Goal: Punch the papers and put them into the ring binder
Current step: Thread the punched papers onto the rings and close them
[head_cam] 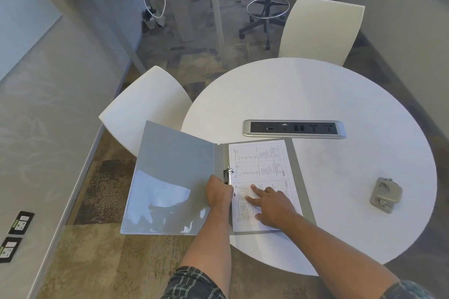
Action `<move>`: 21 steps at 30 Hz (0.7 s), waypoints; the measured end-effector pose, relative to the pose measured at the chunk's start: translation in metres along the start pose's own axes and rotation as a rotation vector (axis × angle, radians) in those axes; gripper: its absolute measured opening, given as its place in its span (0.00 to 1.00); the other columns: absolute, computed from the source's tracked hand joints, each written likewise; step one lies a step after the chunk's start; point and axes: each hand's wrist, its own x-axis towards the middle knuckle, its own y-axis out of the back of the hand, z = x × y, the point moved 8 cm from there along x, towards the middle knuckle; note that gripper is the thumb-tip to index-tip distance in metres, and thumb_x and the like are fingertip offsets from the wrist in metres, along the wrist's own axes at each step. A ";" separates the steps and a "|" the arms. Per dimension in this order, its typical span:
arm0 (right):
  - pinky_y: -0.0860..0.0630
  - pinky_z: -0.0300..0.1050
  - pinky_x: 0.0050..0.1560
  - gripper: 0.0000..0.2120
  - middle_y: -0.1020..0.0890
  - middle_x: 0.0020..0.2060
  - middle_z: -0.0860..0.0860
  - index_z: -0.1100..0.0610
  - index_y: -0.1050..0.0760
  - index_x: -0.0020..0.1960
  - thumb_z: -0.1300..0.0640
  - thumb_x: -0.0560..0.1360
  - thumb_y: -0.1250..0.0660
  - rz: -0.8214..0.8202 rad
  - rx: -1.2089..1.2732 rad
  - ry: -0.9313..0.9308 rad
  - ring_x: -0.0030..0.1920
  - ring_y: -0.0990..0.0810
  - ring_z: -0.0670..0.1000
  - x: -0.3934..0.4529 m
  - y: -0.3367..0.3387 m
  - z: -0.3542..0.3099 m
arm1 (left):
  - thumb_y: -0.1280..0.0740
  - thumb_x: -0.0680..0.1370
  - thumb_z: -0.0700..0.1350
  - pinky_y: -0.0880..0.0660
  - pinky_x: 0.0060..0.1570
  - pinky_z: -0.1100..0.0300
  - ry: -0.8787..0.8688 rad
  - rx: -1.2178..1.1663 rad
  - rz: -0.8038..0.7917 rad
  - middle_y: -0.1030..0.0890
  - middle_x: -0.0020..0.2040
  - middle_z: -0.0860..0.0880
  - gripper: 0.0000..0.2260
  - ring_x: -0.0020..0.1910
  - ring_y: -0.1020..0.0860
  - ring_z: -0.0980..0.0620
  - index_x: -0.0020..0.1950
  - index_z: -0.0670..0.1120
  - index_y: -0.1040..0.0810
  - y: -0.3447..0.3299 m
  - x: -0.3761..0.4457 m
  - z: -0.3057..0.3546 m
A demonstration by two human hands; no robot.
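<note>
Grey ring binder [175, 177] lies open at the near-left edge of the round white surface [340, 94]; its left cover hangs out past the rim, over the floor and in front of a white chair [145, 107]. Papers [260, 160] sit on the binder's right half, printed side up, left edge by the metal rings [228, 175] in the middle of the spine.

Left hand [218, 193] is at the rings' near end, fingers curled over the mechanism; can't tell whether they grip it or just rest on it, since the back of the hand hides the tips. Right hand [272, 206] lies flat on the lower part of the papers, fingers spread, index stretched twd the rings, pressing the sheet down, holding nothing.

Hole punch [385, 198], grey, stands on the right side of the surface, well apart from binder and both hands. Silver socket strip [294, 128] is set into the surface just beyond the binder's far edge. 2nd white chair [323, 29] at the far side.
</note>
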 end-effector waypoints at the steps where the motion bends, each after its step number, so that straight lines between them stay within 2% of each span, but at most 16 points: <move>1: 0.34 0.57 0.74 0.29 0.48 0.83 0.47 0.39 0.45 0.81 0.44 0.83 0.39 -0.001 -0.003 0.001 0.77 0.36 0.57 0.000 0.000 0.000 | 0.33 0.71 0.32 0.28 0.32 0.59 0.006 -0.001 -0.012 0.22 0.37 0.47 0.08 0.37 0.22 0.45 0.42 0.44 0.25 0.000 0.003 -0.002; 3: 0.34 0.57 0.74 0.29 0.48 0.83 0.47 0.39 0.45 0.81 0.45 0.83 0.39 -0.006 -0.005 0.001 0.77 0.36 0.57 0.000 0.001 0.000 | 0.35 0.66 0.31 0.29 0.30 0.58 0.007 0.011 -0.029 0.27 0.27 0.48 0.12 0.28 0.27 0.44 0.29 0.46 0.29 -0.001 0.007 -0.007; 5: 0.33 0.57 0.73 0.29 0.48 0.83 0.48 0.40 0.45 0.81 0.45 0.83 0.39 -0.009 -0.012 0.006 0.77 0.36 0.57 0.000 0.001 0.000 | 0.34 0.66 0.33 0.31 0.28 0.59 0.016 0.012 -0.038 0.30 0.24 0.49 0.13 0.25 0.29 0.45 0.25 0.46 0.31 -0.003 0.011 -0.012; 7: 0.32 0.56 0.72 0.29 0.47 0.83 0.48 0.40 0.45 0.81 0.44 0.83 0.40 -0.009 -0.030 0.012 0.76 0.35 0.57 0.000 0.001 -0.001 | 0.30 0.67 0.36 0.29 0.29 0.59 0.036 0.003 -0.038 0.25 0.27 0.47 0.08 0.29 0.25 0.44 0.30 0.43 0.27 -0.002 0.011 -0.014; 9: 0.32 0.56 0.71 0.29 0.47 0.83 0.48 0.40 0.45 0.81 0.44 0.83 0.40 -0.010 -0.039 0.011 0.76 0.34 0.57 0.001 0.001 -0.001 | 0.29 0.69 0.37 0.29 0.29 0.61 0.052 -0.006 -0.032 0.21 0.33 0.45 0.07 0.34 0.21 0.43 0.35 0.42 0.27 -0.001 0.011 -0.014; 11: 0.32 0.56 0.71 0.29 0.48 0.83 0.48 0.40 0.45 0.81 0.44 0.83 0.40 -0.013 -0.046 0.013 0.76 0.34 0.57 0.002 0.001 -0.001 | 0.30 0.71 0.37 0.29 0.28 0.61 0.048 0.002 -0.035 0.20 0.35 0.45 0.06 0.36 0.20 0.44 0.37 0.42 0.26 0.000 0.008 -0.009; 13: 0.32 0.56 0.72 0.30 0.48 0.83 0.48 0.40 0.46 0.82 0.44 0.83 0.40 -0.018 -0.054 0.014 0.76 0.35 0.57 0.002 0.000 0.000 | 0.30 0.70 0.38 0.28 0.28 0.60 0.022 0.028 -0.033 0.18 0.36 0.45 0.03 0.37 0.17 0.44 0.41 0.39 0.21 -0.001 0.007 -0.006; 16: 0.33 0.56 0.72 0.30 0.48 0.83 0.48 0.40 0.46 0.82 0.44 0.83 0.39 -0.018 -0.056 0.013 0.76 0.35 0.57 0.001 0.002 -0.001 | 0.29 0.71 0.42 0.33 0.26 0.61 -0.001 0.046 -0.013 0.17 0.38 0.45 0.07 0.38 0.18 0.44 0.45 0.39 0.19 -0.002 0.007 -0.006; 18: 0.33 0.56 0.73 0.30 0.47 0.83 0.48 0.40 0.45 0.82 0.44 0.83 0.39 -0.009 -0.053 0.012 0.76 0.35 0.57 0.001 0.002 -0.002 | 0.29 0.70 0.41 0.32 0.25 0.61 -0.027 0.047 -0.009 0.17 0.39 0.46 0.07 0.37 0.19 0.46 0.46 0.40 0.19 0.000 0.007 -0.005; 21: 0.32 0.56 0.73 0.30 0.46 0.83 0.48 0.40 0.45 0.82 0.44 0.82 0.38 0.007 -0.054 0.010 0.76 0.34 0.57 0.003 0.003 -0.003 | 0.29 0.70 0.38 0.29 0.32 0.60 -0.054 0.012 0.001 0.19 0.41 0.51 0.09 0.40 0.21 0.49 0.48 0.44 0.22 0.006 0.004 -0.001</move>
